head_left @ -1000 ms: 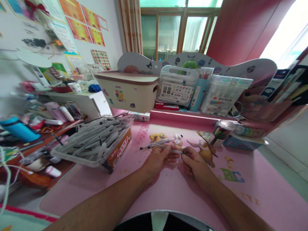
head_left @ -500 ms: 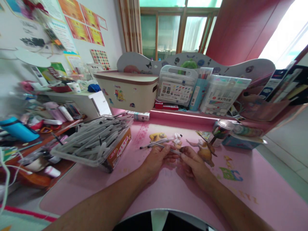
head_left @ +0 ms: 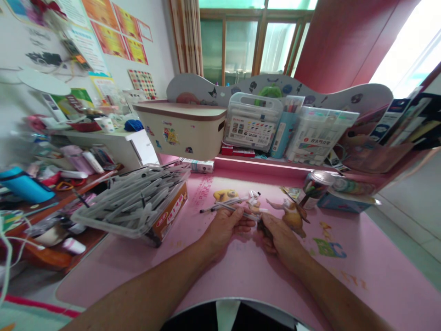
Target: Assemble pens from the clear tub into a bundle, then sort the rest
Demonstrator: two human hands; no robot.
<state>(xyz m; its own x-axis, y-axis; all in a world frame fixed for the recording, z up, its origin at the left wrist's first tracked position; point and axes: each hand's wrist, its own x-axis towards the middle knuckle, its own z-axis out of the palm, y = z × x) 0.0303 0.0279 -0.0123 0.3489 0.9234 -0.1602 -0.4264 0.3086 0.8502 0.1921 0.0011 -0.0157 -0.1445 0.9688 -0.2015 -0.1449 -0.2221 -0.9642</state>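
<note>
My left hand (head_left: 228, 226) is closed around a slim clear-barrelled pen (head_left: 250, 216), its thumb on top, above the pink desk (head_left: 227, 276). The pen's right end points toward my right hand (head_left: 283, 236), which is closed with thumb and fingers together. Something small and dark shows at those fingers, too blurred to name. Just beyond my left hand, several thin pens (head_left: 213, 208) with dark ends lie on the desk. To the left, a clear plastic tray (head_left: 113, 227) is heaped with translucent pen barrels (head_left: 138, 193). It rests on a brown printed carton (head_left: 172, 211).
A lidded cream bin (head_left: 186, 135), a clear marker case (head_left: 253, 126) and another marker box (head_left: 322, 138) stand on the back shelf. At the right are a jar of pens (head_left: 317, 186) and a blue box (head_left: 344, 202). A cluttered wooden shelf (head_left: 86, 184) lies left.
My right hand has drawn slightly away from the pen's end and turned, showing more of the dark item at its fingers. My left hand keeps its hold in nearly the same place.
</note>
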